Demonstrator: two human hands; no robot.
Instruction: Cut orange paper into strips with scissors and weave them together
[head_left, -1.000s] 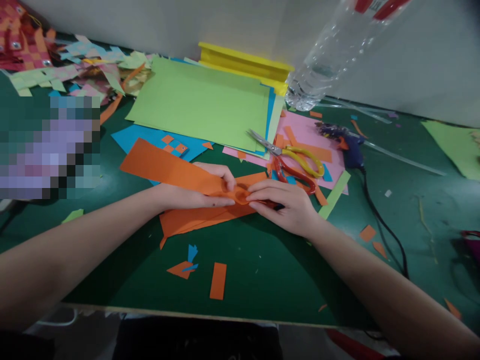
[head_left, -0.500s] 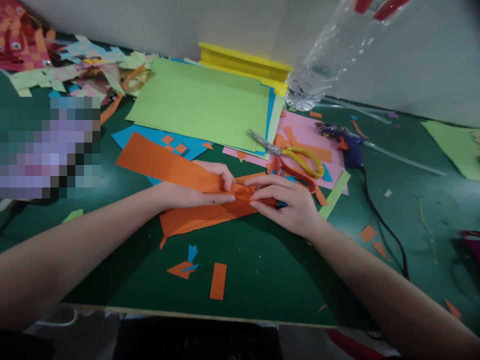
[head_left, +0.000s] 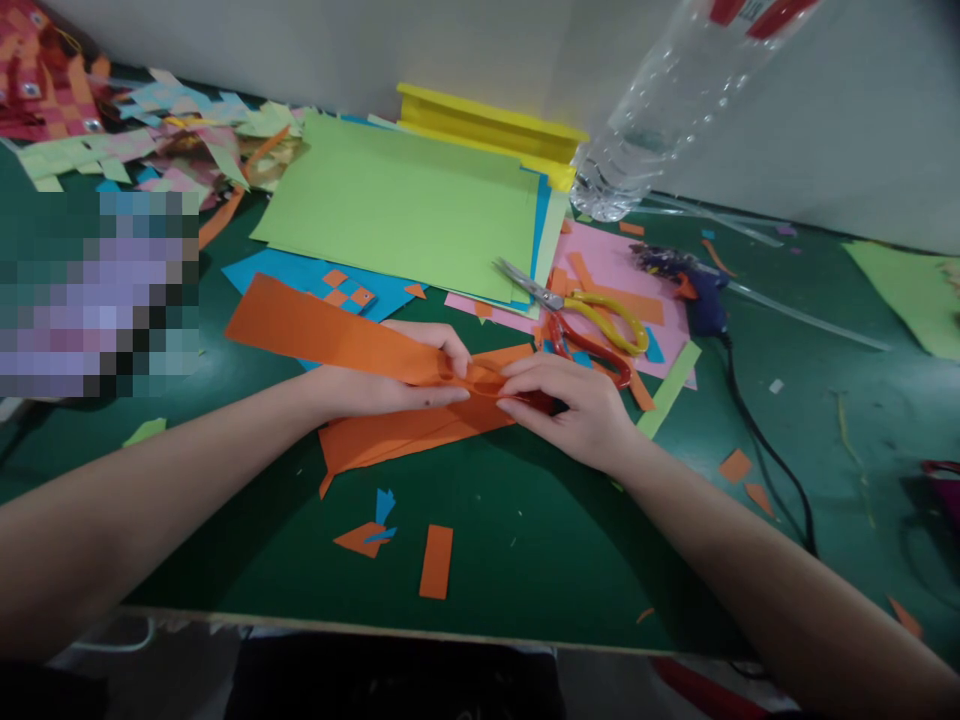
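A long orange paper strip (head_left: pixel 322 325) slants from upper left into my hands above the table. My left hand (head_left: pixel 420 380) is closed on it, thumb below and fingers curled over. My right hand (head_left: pixel 562 395) pinches the strip's other end, where the paper bends into a small loop. What lies deeper in the right palm is hidden. Under both hands rests a wider orange paper piece (head_left: pixel 412 435). Just beyond my right hand lie scissors (head_left: pixel 551 298) with yellow and red handles, blades pointing up and left.
Green paper sheets (head_left: pixel 405 210) are stacked behind my hands, near a yellow paper channel (head_left: pixel 487 125) and a plastic bottle (head_left: pixel 622 160). At right lies a glue gun (head_left: pixel 701 295) with its black cord. Scraps (head_left: pixel 436 562) are scattered in front; a pixelated object (head_left: pixel 90 310) is at left.
The strip's far left end has dipped slightly down and left. My right hand has turned a little, the bend between my hands looks more rounded, and the small blue bit by my right fingers is hidden.
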